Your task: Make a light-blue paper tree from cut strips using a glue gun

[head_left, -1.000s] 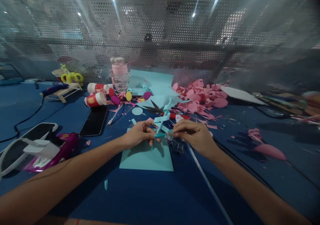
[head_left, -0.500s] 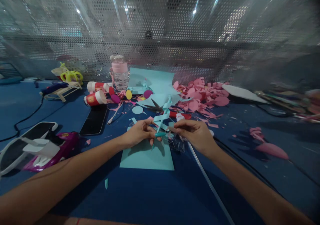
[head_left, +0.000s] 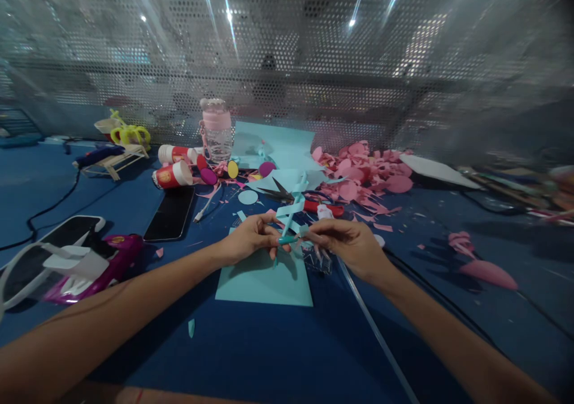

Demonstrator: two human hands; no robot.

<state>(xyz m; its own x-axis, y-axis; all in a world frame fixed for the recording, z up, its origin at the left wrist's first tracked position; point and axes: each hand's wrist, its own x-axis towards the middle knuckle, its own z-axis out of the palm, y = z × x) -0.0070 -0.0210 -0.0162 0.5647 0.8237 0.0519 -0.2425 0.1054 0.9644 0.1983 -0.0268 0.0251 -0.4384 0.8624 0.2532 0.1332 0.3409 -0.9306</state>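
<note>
While a teal pen (head_left: 286,240) is pinched by the left hand (head_left: 251,239), a light-blue paper strip (head_left: 292,208) is wound on it. The strip's end is gripped by the right hand (head_left: 352,244). Both hands' fingers are closed.

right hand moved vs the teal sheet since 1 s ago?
Yes, slightly. The right hand has edged left toward the left hand, closing the gap above the teal sheet, which lies flat on the table. Both pinch the paper strip.

A light teal paper strip (head_left: 292,208), wound in a loose spiral around a thin teal stick (head_left: 287,227), stands tilted just above the centre of the frame, its top leaning right. Its lower end is pinched between two hands over a teal paper sheet (head_left: 264,281).
</note>
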